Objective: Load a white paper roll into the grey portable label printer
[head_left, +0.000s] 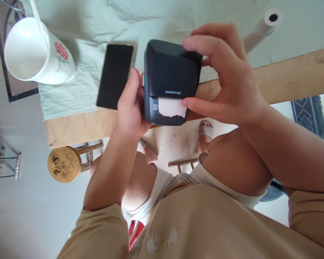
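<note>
A dark label printer with NIIMBOT lettering is held up near the table's front edge. White paper with a ragged torn end sticks out of its slot. My left hand grips the printer's left side, thumb along the edge and the other fingers hidden beneath. My right hand is at the right side, its fingers bent around the upper right corner of the lid and its thumb tip at the right edge of the paper. Left of the printer lies a phone with a black screen.
A white bucket with a red flower stands at the left of the cloth-covered table. At the upper right a white paper roll stands upright. A round wooden stool is below the table's left end.
</note>
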The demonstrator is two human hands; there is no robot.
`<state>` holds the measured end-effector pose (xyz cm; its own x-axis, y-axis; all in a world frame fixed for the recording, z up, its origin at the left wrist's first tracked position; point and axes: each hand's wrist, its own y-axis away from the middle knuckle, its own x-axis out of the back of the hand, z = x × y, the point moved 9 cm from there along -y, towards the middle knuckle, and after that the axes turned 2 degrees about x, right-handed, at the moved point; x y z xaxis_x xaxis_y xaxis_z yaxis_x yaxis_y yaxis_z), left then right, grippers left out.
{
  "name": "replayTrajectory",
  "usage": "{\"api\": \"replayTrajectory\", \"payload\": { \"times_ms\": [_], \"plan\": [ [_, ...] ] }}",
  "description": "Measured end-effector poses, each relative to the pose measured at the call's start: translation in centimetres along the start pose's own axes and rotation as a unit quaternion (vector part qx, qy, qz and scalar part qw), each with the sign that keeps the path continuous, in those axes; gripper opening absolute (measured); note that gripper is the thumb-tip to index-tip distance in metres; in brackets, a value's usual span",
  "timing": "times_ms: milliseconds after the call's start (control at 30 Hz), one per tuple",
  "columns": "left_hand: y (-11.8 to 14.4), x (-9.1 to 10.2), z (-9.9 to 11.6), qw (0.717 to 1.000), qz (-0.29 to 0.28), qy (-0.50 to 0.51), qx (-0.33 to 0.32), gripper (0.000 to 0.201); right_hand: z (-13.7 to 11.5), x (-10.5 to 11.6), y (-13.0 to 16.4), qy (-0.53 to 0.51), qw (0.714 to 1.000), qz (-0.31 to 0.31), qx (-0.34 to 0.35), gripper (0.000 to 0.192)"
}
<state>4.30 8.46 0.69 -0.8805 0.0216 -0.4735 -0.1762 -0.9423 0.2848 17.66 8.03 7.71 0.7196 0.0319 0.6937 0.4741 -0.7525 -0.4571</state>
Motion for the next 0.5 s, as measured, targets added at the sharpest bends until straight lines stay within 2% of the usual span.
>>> {"api": "replayTrajectory", "payload": {
  "times_ms": [67,133,267,333,433,500],
  "plan": [
    [0.2,-0.7,0.4,0.999,-0.042,-0.001,-0.03,0.037,0.4,1.0,0.2,0.016,0.999,0.045,-0.023,0.062],
    [0.3,-0.5,0.5,0.998,-0.043,-0.014,-0.049,0.028,0.5,1.9,0.5,-0.008,0.995,0.087,-0.037,0.055],
    [0.1,0.2,0.3,0.995,-0.037,-0.05,-0.083,0.03,0.7,2.9,0.8,-0.102,0.98,0.139,-0.099,0.014],
    [0.0,0.3,0.3,0.993,-0.04,-0.061,-0.097,0.033,0.4,3.3,0.8,-0.134,0.968,0.176,-0.115,0.004],
    [0.1,0.2,0.5,0.99,-0.049,-0.075,-0.107,0.035,0.3,3.9,0.9,-0.167,0.948,0.238,-0.133,0.019],
    [0.3,0.0,0.6,0.989,-0.055,-0.087,-0.104,0.034,0.5,3.8,0.9,-0.175,0.942,0.249,-0.144,0.024]
  ]
}}
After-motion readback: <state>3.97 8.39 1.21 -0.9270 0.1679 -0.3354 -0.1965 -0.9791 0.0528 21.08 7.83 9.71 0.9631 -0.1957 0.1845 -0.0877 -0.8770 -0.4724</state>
